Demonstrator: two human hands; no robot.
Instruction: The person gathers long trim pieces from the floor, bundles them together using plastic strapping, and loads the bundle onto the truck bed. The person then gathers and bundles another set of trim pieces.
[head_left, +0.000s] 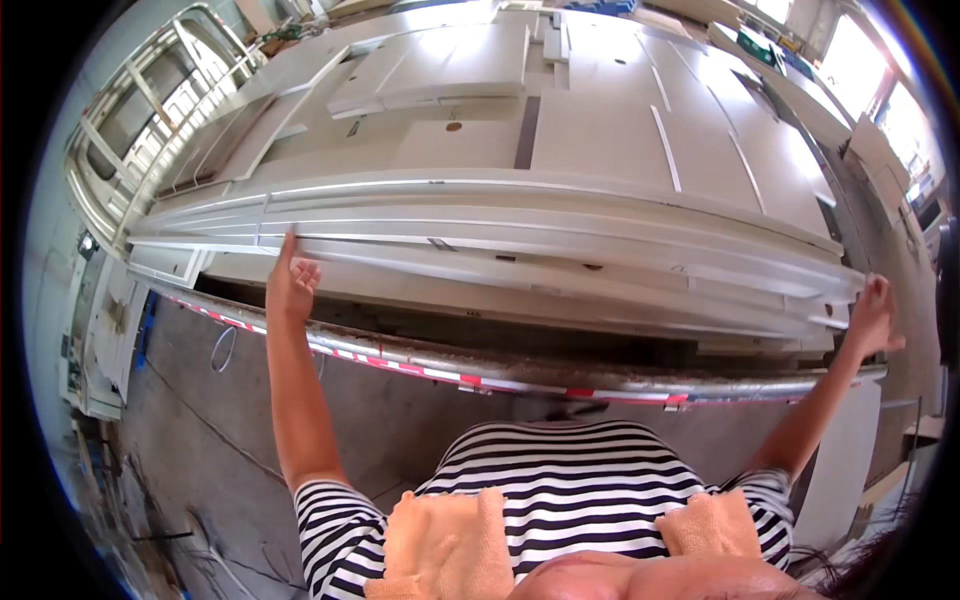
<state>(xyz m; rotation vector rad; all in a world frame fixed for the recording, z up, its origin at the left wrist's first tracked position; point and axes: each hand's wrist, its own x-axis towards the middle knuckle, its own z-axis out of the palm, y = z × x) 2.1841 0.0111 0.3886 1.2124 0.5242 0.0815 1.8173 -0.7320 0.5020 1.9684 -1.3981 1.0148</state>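
Note:
Long white panels point(560, 243) lie stacked along the near side of a truck bed, running left to right in front of me. At their near left edge is my left hand point(292, 285), one finger stretched up against the edge and the others loosely bent, with nothing inside them. My right hand point(875, 312) is closed around the far right end of a long panel, thumb side up. Toward that end the panels look smeared by motion. Which layer of the stack my right fingers hold is hard to make out.
Wide flat white boards point(610, 130) cover the bed behind, with a brown board point(215, 145) at left. A metal rail with red-and-white tape point(480, 380) edges the bed before me. A metal frame point(150, 95) rises at the far left. Concrete floor point(215, 400) lies below.

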